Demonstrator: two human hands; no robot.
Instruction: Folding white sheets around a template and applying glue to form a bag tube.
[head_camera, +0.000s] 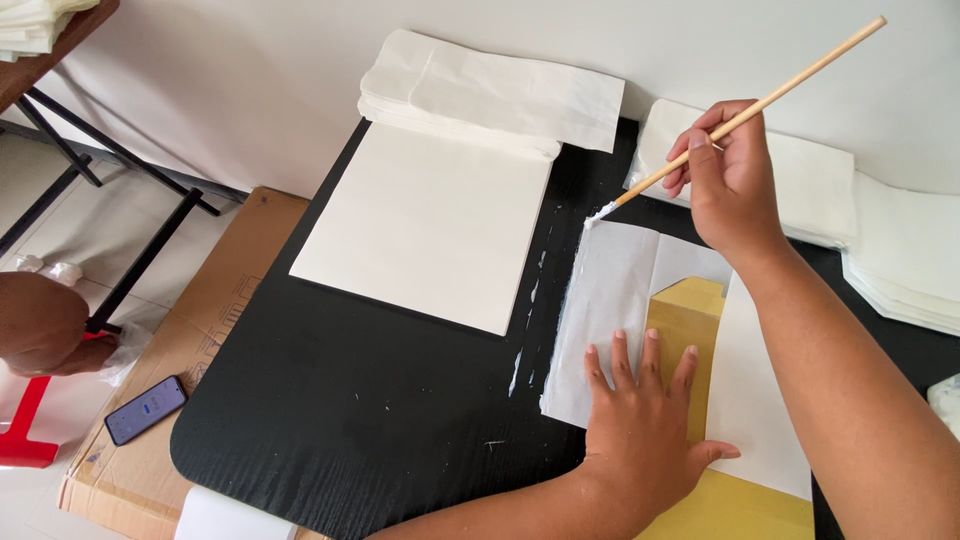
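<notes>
Two hands are working at the black table (350, 420). Right hand (735, 180) is pinching a thin wooden stick (745, 113); its long axis is running diagonally, glue-whitened tip pointing down-left onto the top left corner of a white paper sheet (610, 300). Left hand (645, 420) is lying flat, fingers spread, grip released, pressing the sheet and a yellow template (690, 320) beneath.

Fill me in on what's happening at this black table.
A person's right hand holds a thin wooden stick, its white-coated tip at the top edge of a white paper sheet. The left hand presses flat on that sheet and the yellow template. White smears mark the black table beside it.
</notes>
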